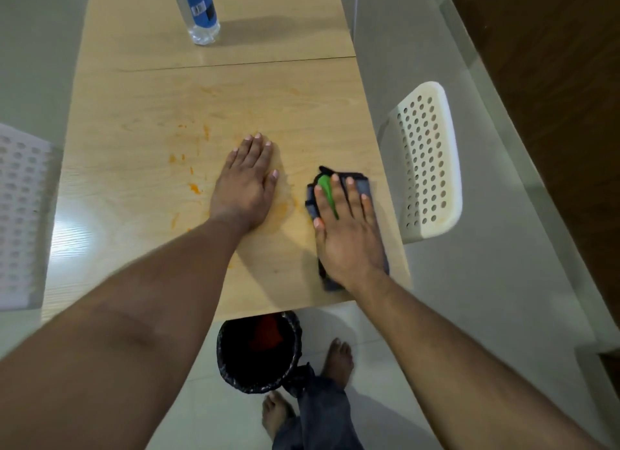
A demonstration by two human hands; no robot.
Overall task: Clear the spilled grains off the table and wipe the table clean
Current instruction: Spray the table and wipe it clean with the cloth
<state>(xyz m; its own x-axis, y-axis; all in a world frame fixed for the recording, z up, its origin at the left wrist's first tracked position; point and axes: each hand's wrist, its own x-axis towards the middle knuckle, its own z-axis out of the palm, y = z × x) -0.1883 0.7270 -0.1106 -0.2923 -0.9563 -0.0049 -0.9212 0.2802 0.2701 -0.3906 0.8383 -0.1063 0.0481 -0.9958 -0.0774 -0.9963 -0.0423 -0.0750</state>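
A light wooden table (268, 97) carries orange smears and small orange bits (194, 187) left of its middle, with a fainter orange stain (283, 211) between my hands. My left hand (246, 184) lies flat on the tabletop, fingers straight and together. My right hand (349, 228) presses flat on a folded grey cloth (364, 186) with a green patch (324, 182), close to the table's right edge. The cloth's near part is hidden under my palm.
A clear water bottle (200, 13) with a blue label stands at the table's far end. White perforated chairs flank the table, one on the right (427, 161) and one on the left (20, 214). A black-lined bin (260, 350) sits on the floor under the near edge, by my bare feet.
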